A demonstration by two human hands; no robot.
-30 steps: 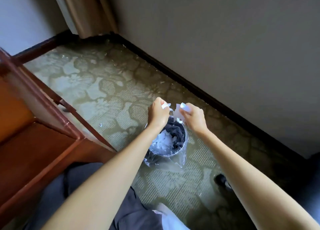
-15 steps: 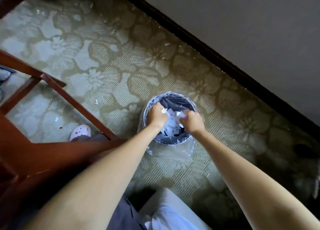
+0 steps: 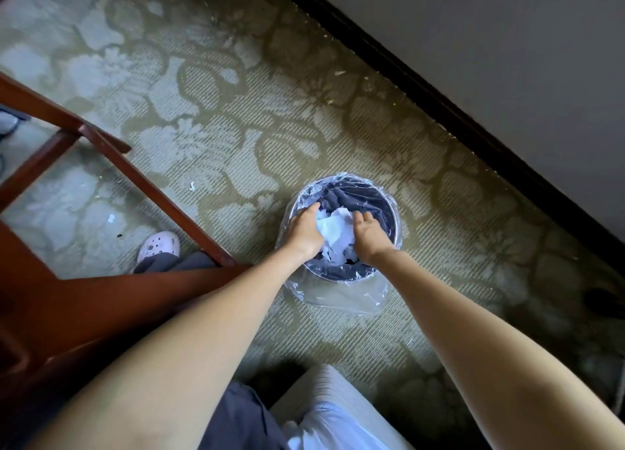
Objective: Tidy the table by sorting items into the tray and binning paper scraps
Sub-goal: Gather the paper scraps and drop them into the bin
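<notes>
While the camera looks down at the floor, a red-brown wooden frame (image 3: 101,300) fills the left edge. Its slanted rails cross the patterned carpet (image 3: 236,118) and hide part of it. Beyond the lower rail a pale clog (image 3: 158,246) shows, with a dark trouser hem touching it. Two stray paper bits (image 3: 191,186) lie on the carpet near the rails, well apart from the bin. Both bare forearms reach from the lower edge toward the centre, the left one passing over the frame's corner. The left hand (image 3: 304,228) is inside the bin's mouth, with its fingers straight and laid against the left side of a heap of white paper scraps (image 3: 333,233). The scraps sit in the round bin (image 3: 385,216), on top of dark cloth-like contents. The right hand (image 3: 368,234) rests on the heap's right side with fingers loosely bent; whether they pinch a scrap cannot be told. The two hands are apart with the heap between them, and they cover the near part of the bin's opening. A clear plastic liner (image 3: 341,295) is folded over the rim and hangs down the near wall. At lower centre, dark trousers (image 3: 236,415) and a pale striped cushion (image 3: 324,392) hide the carpet. To the right, a dark skirting board (image 3: 439,101) runs diagonally below a grey wall (image 3: 507,43). A dark blurred object (image 3: 605,299) lies by the right edge.
</notes>
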